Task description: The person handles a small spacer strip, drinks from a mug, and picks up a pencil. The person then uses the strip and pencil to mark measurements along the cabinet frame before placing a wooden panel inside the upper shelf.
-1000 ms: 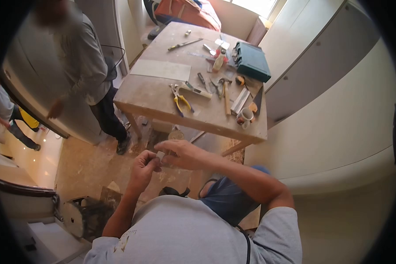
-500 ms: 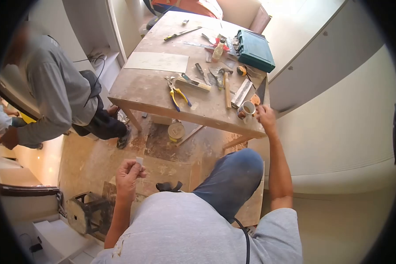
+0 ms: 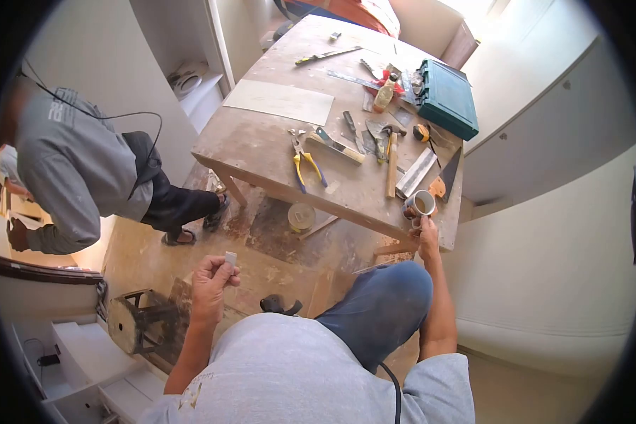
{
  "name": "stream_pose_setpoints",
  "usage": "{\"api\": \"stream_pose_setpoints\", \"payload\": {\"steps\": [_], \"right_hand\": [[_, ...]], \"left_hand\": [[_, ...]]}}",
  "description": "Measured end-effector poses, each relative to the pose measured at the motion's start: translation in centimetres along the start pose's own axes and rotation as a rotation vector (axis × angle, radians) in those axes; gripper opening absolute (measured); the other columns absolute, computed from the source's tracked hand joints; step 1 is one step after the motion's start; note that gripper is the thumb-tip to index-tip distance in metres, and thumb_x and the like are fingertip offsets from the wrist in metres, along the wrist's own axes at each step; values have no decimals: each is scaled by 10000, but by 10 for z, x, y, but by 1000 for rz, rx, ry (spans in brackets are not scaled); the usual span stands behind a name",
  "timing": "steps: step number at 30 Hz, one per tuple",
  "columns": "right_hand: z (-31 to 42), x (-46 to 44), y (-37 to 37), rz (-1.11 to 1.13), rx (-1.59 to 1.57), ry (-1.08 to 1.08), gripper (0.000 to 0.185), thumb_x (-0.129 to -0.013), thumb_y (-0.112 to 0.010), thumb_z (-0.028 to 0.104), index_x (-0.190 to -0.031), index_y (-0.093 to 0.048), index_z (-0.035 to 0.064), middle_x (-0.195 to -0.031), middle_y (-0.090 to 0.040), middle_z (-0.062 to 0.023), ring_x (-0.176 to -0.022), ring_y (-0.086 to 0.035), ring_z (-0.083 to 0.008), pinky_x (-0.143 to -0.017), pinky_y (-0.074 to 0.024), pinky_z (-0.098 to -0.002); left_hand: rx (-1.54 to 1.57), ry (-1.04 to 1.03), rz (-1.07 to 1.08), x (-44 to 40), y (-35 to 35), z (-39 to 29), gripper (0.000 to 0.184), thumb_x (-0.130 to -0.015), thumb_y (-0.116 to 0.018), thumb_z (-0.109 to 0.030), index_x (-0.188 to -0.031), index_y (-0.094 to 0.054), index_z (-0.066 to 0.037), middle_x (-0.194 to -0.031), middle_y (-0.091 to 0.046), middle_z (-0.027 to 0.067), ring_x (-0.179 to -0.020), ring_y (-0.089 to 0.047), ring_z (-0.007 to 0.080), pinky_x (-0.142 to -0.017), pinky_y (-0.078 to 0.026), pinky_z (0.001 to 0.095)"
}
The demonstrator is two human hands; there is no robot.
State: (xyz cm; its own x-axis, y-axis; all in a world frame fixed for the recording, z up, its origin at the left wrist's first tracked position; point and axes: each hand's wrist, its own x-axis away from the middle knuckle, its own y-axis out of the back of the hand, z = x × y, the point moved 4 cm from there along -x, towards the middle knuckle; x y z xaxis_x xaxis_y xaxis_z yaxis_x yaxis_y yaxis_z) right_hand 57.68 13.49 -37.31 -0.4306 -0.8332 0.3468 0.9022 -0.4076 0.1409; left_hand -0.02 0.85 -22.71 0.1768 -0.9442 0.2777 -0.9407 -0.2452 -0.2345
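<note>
From where I stand, the main hazard is at the near right corner of the scuffed wooden table [image 3: 215, 145], where the white ceramic mug with a dark printed pattern [image 3: 410, 207] sits at or just above the edge; I cannot tell whether its base bears on the wood. The contents look brownish. A sudden tilt, or a knock against the orange-handled saw [image 3: 438, 187] just beside it, could cause a spill onto the tools or the bent knee in blue trousers [image 3: 392, 290] below. A secondary fault: the small pale flat piece [image 3: 230, 258] could drop if the fingertip pressure slackens. Pose: the right hand [image 3: 428, 237] is at the end of a forward-reaching arm, fingers curled closely at the mug's handle side; the exact finger placement is partly hidden. The left hand [image 3: 210, 281] is raised ahead of the torso, elbow bent, thumb and index finger pinching the piece upright, remaining fingers loosely folded, well apart from the table.
</note>
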Motion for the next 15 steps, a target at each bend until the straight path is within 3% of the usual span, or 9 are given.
{"api": "stream_pose_setpoints", "payload": {"steps": [2,3,6,10,12,15], "right_hand": [[-1,4,-9,-23,-176,-40,294,-1079,-471,371,-984,-592,120,-761,-523,2,-556,-515,-123,-552,-488,-259],[-8,-1,-7,-12,-173,-40,294,-1079,-471,371,-984,-592,120,-761,-523,2,-556,-515,-123,-552,-488,-259],[-19,-11,1,50,-97,174,345,-1093,-460,386,-833,-500,162,-667,-427,64,-536,-359,-59,-489,-281,-244],[13,7,9,45,36,231,367,-1095,-462,384,-806,-502,162,-668,-418,67,-553,-360,-44,-494,-289,-233],[67,43,6,92,245,328,388,-1089,-482,329,-800,-518,73,-703,-422,47,-639,-366,-74,-572,-319,-275],[141,106,-11,185,223,411,366,-1097,-482,345,-804,-522,130,-686,-413,70,-574,-326,-21,-507,-267,-224]], "left_hand": [[-1,13,-18,-2,-3,4,123,-991,-674,-126,-1071,-622,-48,-903,-688,74,-726,-647,114,-702,-554,274],[-11,35,-11,-3,-4,5,115,-992,-669,-121,-1072,-623,-52,-906,-686,73,-726,-646,114,-700,-554,275],[-10,49,-5,-5,-7,6,107,-993,-666,-115,-1067,-634,-44,-905,-692,71,-722,-649,114,-697,-556,274],[41,55,11,-8,-6,7,113,-990,-667,-112,-1069,-642,-35,-901,-701,75,-717,-656,118,-696,-560,275],[38,65,24,-7,-7,6,113,-989,-668,-111,-1069,-642,-36,-900,-701,76,-718,-659,119,-697,-561,275],[51,60,62,-9,-7,8,113,-988,-670,-111,-1069,-644,-38,-900,-702,79,-720,-662,119,-696,-562,275]]}}
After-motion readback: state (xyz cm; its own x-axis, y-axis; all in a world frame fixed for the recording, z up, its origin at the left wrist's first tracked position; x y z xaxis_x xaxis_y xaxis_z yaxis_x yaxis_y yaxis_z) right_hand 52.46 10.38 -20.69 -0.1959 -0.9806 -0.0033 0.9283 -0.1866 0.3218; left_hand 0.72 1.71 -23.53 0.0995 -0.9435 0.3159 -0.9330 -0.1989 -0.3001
